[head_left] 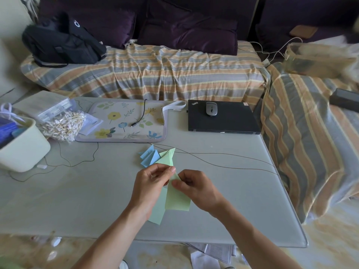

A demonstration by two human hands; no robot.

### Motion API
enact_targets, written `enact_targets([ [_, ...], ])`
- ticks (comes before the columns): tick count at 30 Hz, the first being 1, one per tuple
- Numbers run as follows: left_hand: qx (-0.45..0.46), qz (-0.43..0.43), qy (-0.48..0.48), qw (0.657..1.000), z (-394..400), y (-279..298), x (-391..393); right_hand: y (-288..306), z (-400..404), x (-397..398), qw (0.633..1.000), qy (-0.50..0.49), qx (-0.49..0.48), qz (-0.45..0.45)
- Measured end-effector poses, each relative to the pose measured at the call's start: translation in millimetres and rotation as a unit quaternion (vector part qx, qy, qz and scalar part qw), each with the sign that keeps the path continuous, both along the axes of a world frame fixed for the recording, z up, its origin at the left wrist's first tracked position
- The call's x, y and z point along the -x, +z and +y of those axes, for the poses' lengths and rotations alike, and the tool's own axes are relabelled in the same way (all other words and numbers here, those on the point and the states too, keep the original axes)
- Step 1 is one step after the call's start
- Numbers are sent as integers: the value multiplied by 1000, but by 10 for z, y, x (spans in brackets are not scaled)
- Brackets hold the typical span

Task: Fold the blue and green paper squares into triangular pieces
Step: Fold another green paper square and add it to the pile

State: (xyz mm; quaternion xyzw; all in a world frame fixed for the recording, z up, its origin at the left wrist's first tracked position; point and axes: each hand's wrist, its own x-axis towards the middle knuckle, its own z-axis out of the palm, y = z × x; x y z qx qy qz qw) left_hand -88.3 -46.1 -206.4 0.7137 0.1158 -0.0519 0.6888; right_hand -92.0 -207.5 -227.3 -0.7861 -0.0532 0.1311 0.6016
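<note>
Both hands meet over the middle of the pale tabletop (223, 171), working one green paper (177, 199). The left hand (153, 183) pinches the paper's upper tip in a narrow grip between thumb and curled fingers; the right hand (196, 186) pinches the same upper part from the other side, fingertips close to the left hand's. Most of the sheet hangs below the two grips — one folded flap drops straight down under the right hand, another layer slants down and left beneath the left wrist. Just beyond the hands, on the tabletop, lie the folded blue pieces (148, 156) and, touching them on the right, a folded green piece (168, 156). A thin cord (223, 154) crosses the tabletop behind them. Farther back sit a closed laptop (223, 118) with a mouse (211, 109) on it, and a flowered mat (126, 121).
</note>
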Motion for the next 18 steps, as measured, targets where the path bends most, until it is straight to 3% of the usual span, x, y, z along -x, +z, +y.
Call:
enact_targets([
  [11, 34, 30, 3, 999, 16, -2, -5, -26, -10, 5, 999, -34, 22, -5],
  [18, -57, -16, -46, 997, -55, -6, 85, 19, -54, -38, 992, -124, -14, 18],
])
